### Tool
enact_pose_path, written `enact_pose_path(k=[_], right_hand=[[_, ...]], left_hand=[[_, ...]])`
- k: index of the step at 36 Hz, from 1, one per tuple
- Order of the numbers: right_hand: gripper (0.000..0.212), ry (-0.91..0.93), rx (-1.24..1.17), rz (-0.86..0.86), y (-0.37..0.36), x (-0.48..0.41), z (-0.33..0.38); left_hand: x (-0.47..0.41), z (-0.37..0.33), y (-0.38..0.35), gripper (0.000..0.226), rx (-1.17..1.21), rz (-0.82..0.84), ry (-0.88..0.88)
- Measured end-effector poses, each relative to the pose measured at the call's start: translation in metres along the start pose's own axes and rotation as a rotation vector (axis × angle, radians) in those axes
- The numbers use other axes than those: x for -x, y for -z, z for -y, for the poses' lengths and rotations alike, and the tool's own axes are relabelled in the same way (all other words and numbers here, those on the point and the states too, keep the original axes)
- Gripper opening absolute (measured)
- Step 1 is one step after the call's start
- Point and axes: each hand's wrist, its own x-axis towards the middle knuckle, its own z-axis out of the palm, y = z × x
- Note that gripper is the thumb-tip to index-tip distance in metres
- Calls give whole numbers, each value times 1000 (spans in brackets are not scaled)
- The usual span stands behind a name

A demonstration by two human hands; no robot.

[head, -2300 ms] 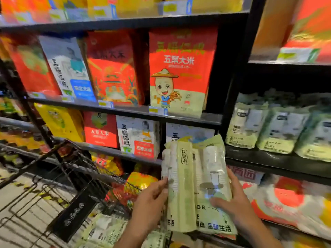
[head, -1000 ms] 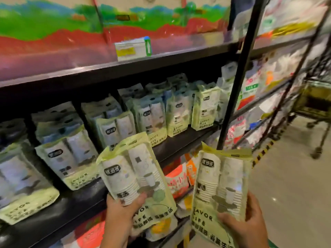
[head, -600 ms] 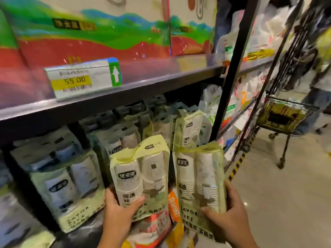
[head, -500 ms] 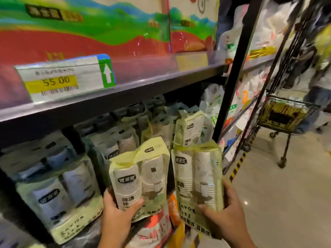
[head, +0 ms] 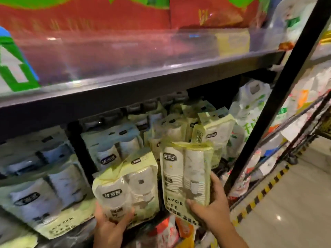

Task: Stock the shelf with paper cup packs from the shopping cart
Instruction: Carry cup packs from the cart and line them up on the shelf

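My left hand [head: 109,228] grips the bottom of a pale green paper cup pack [head: 129,185], tilted a little left at the front edge of the black shelf [head: 75,235]. My right hand [head: 213,206] holds a second paper cup pack [head: 186,174] upright just to the right of the first, its top reaching in among the packs that stand there. Several more cup packs [head: 213,133] fill the shelf behind and to the left. The shopping cart is out of view.
The shelf board above [head: 143,83] hangs low over the packs, with red and green boxes [head: 107,11] on it. A black upright post [head: 279,93] stands right of my right hand. Bagged goods [head: 168,235] lie on the shelf below. Floor with a yellow-black stripe [head: 265,190] lies right.
Both hands have pushed their packs forward and up toward the shelf; the view has closed in on the shelf, and the cart at the right has left the frame.
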Motion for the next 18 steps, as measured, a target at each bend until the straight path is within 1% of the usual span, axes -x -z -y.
enact_pose_path(k=[1,3,5,6,8,9,11,13,18], right_hand=[[91,7,15,31,-1,-9,-3],[83,70,68,90,-1,-27,-7],[84,102,107,160,2,-42,-9],[87,122,113,195,3,-50,-12],[93,124,134,269,5,-63,-17],[93,128,145,291,5,-70,-20],[91,172,153,311,7,-80,-23],[91,167,137,318,8,-84,-26],[91,238,182,393,6,-95,-40]], left_hand=[[1,-1,-3,114,48,-1,-24],[1,-7,-7,102,97,7,-60],[6,-16,-10,93,127,41,-108],[9,-19,-11,95,122,36,-129],[16,-24,-15,104,74,-39,-135],[17,-23,-16,102,62,-83,-125],[21,-21,-20,86,54,-148,-135],[21,-20,-25,74,50,-189,-141],[22,-15,-32,68,11,-248,-117]])
